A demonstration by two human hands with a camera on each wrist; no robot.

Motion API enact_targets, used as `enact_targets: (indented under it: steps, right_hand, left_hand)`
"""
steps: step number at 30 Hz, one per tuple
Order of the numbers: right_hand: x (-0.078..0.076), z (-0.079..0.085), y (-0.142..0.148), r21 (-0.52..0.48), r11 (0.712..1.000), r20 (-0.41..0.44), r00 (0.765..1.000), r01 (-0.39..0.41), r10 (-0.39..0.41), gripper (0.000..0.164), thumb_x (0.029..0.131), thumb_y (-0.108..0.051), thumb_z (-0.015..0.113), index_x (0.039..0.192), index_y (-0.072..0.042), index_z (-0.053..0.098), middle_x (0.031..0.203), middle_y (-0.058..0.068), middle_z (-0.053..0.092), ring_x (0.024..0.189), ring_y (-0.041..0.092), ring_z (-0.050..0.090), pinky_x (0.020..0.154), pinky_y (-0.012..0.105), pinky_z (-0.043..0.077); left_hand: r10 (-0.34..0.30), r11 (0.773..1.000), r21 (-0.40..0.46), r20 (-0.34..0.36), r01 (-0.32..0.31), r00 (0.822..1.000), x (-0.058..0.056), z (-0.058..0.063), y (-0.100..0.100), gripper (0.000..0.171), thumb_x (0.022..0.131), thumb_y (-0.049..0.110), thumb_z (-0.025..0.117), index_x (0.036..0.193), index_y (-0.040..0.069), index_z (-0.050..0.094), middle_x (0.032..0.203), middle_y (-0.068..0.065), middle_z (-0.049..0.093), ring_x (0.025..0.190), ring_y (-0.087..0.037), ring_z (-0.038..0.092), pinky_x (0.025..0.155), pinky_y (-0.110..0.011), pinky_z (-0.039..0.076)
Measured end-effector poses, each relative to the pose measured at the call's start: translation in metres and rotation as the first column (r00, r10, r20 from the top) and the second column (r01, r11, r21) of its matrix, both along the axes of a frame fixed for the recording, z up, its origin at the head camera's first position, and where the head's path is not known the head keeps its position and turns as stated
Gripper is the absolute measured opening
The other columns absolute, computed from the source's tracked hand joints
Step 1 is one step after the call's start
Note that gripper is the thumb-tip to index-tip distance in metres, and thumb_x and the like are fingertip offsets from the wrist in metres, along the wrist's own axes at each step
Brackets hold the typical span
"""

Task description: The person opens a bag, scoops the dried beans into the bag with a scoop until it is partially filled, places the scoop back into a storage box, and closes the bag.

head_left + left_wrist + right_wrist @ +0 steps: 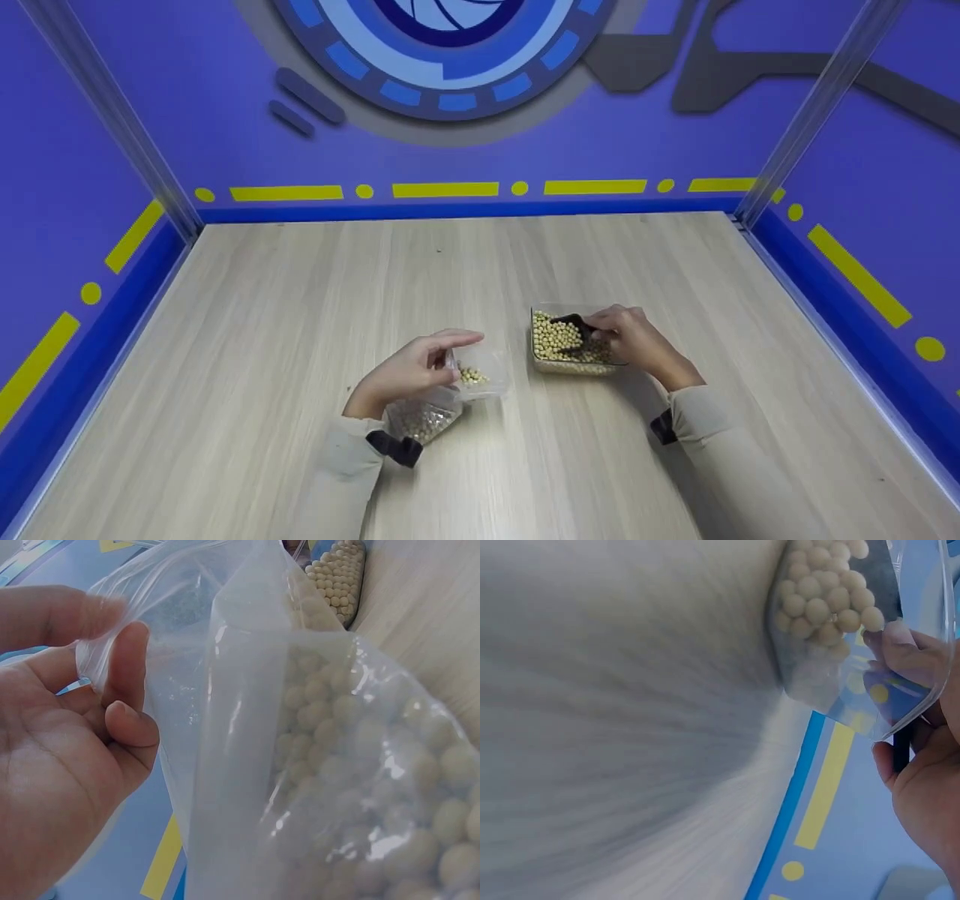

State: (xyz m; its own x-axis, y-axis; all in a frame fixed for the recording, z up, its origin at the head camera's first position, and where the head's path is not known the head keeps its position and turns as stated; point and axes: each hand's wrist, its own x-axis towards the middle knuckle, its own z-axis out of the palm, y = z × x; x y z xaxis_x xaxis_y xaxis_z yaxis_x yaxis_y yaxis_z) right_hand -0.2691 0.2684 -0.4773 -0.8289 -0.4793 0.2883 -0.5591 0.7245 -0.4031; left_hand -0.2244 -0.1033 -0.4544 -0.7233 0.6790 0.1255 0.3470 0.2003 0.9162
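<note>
My left hand pinches the rim of a clear plastic bag between thumb and fingers, its mouth held apart. Round, pale yellow soybean-like balls fill the lower part of the bag in the left wrist view. To the right, a clear rectangular container on the table holds many more of these balls. My right hand grips a black scoop by its handle, the scoop's blade down among the balls. In the right wrist view the container wall partly covers the fingers.
Under both hands lies a light wood-grain table. Blue printed panels with yellow marks stand at the back and both sides. The bag lies close to the left forearm, which wears a black strap.
</note>
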Motion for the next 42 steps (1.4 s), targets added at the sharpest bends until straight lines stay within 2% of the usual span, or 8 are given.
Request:
enact_targets:
  steps: [4,7,14,23,27,31,37,42]
  right_hand:
    - [0.0006,-0.0006,0.0015,-0.006,1.000,-0.015,1.000,-0.015,0.015,0.029,0.085,0.005,0.065,0.113,0.003,0.069,0.106,0.017,0.071,0.098,0.033,0.065,0.083,0.043,0.054]
    - [0.0004,-0.0007,0.0020,-0.033,0.999,0.015,1.000,-0.011,0.011,0.028,0.085,0.005,0.065,0.113,0.003,0.069,0.106,0.019,0.071,0.100,0.034,0.065,0.084,0.044,0.053]
    - [-0.0023,0.0003,0.0016,-0.066,0.998,0.072,0.997,0.009,-0.004,0.028,0.086,0.004,0.064,0.113,0.006,0.068,0.109,0.022,0.069,0.104,0.038,0.063,0.088,0.048,0.051]
    - [-0.0037,0.0039,0.0017,-0.060,0.998,0.147,0.989,0.017,-0.008,0.028,0.087,0.002,0.062,0.114,0.009,0.066,0.111,0.026,0.067,0.107,0.042,0.061,0.092,0.052,0.048]
    - [-0.0025,0.0049,0.0018,-0.065,0.998,0.179,0.984,0.024,-0.012,0.029,0.090,0.001,0.059,0.117,0.009,0.064,0.113,0.027,0.066,0.108,0.043,0.060,0.092,0.052,0.048]
    - [-0.0016,0.0025,0.0026,-0.082,0.996,0.185,0.983,0.023,-0.007,0.029,0.091,0.001,0.058,0.118,0.009,0.064,0.114,0.025,0.066,0.109,0.041,0.060,0.092,0.052,0.048]
    - [-0.0013,-0.0027,0.0050,-0.114,0.993,0.134,0.991,0.002,0.013,0.027,0.089,0.003,0.060,0.115,0.009,0.065,0.110,0.025,0.067,0.105,0.041,0.061,0.090,0.051,0.048]
    - [-0.0004,-0.0033,0.0065,-0.133,0.991,0.150,0.989,0.006,0.014,0.028,0.089,0.003,0.060,0.116,0.008,0.065,0.111,0.024,0.067,0.105,0.041,0.060,0.090,0.050,0.048]
  left_hand:
    - [-0.004,1.000,-0.002,-0.019,0.004,1.000,-0.0014,-0.0013,0.0006,0.057,0.084,-0.003,0.055,0.140,0.003,0.048,0.144,-0.014,0.045,0.074,-0.007,0.041,0.069,-0.018,0.048]
    - [-0.011,1.000,0.010,-0.021,0.012,1.000,-0.0019,-0.0026,0.0011,0.057,0.083,-0.004,0.056,0.140,0.001,0.047,0.144,-0.018,0.045,0.074,-0.007,0.041,0.070,-0.018,0.050]
    - [-0.009,1.000,0.024,0.028,0.008,1.000,-0.0024,-0.0028,0.0012,0.058,0.084,-0.005,0.055,0.141,0.002,0.047,0.146,-0.016,0.043,0.075,-0.007,0.042,0.073,-0.023,0.054]
    - [-0.011,1.000,0.021,0.044,0.010,0.999,-0.0012,-0.0008,0.0014,0.059,0.083,-0.006,0.053,0.141,0.002,0.046,0.145,-0.014,0.044,0.076,-0.008,0.042,0.076,-0.030,0.056]
    - [-0.004,1.000,0.022,0.035,0.003,0.999,-0.0016,-0.0004,0.0016,0.059,0.083,-0.006,0.054,0.141,0.002,0.046,0.145,-0.015,0.044,0.076,-0.009,0.042,0.074,-0.024,0.053]
    - [0.011,1.000,0.012,0.018,-0.011,1.000,-0.0012,0.0005,0.0016,0.059,0.082,-0.005,0.056,0.140,0.004,0.048,0.145,-0.014,0.044,0.076,-0.009,0.041,0.070,-0.018,0.045]
    - [0.009,1.000,0.003,-0.005,-0.009,1.000,-0.0012,-0.0003,0.0012,0.059,0.082,-0.005,0.056,0.140,0.004,0.049,0.145,-0.014,0.045,0.075,-0.008,0.039,0.072,-0.018,0.046]
    - [0.003,1.000,0.008,-0.032,-0.003,0.999,-0.0017,-0.0014,0.0010,0.058,0.082,-0.005,0.056,0.139,0.002,0.049,0.144,-0.017,0.045,0.075,-0.008,0.039,0.073,-0.019,0.042]
